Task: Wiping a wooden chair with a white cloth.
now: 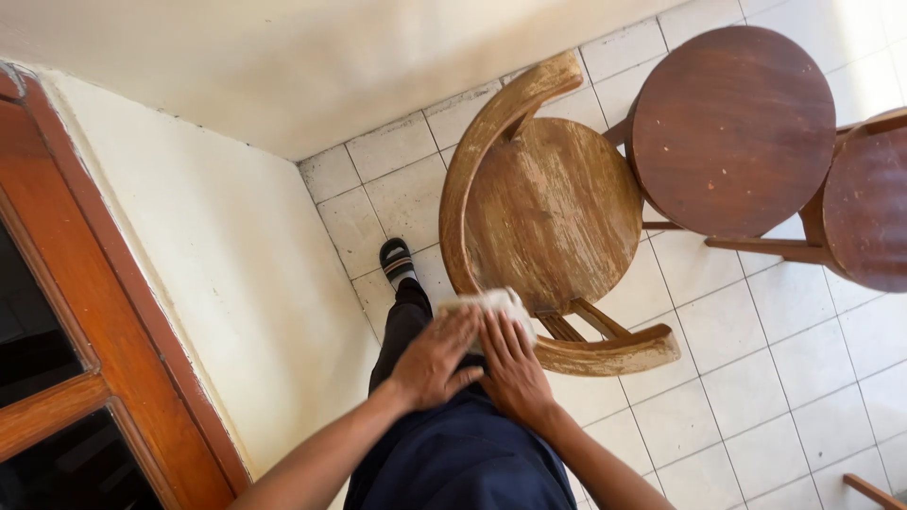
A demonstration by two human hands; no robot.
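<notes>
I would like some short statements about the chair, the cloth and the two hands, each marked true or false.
1. Both hands press on a pale cloth. True: the left hand and the right hand lie flat on it.
2. The cloth lies on the round dark table. False: it is at the edge of the worn wooden chair.
3. The chair has a curved backrest. True.
4. The floor is carpet. False: it is pale tile.
5. The person is barefoot. False: a dark sandal is on the visible foot.
</notes>
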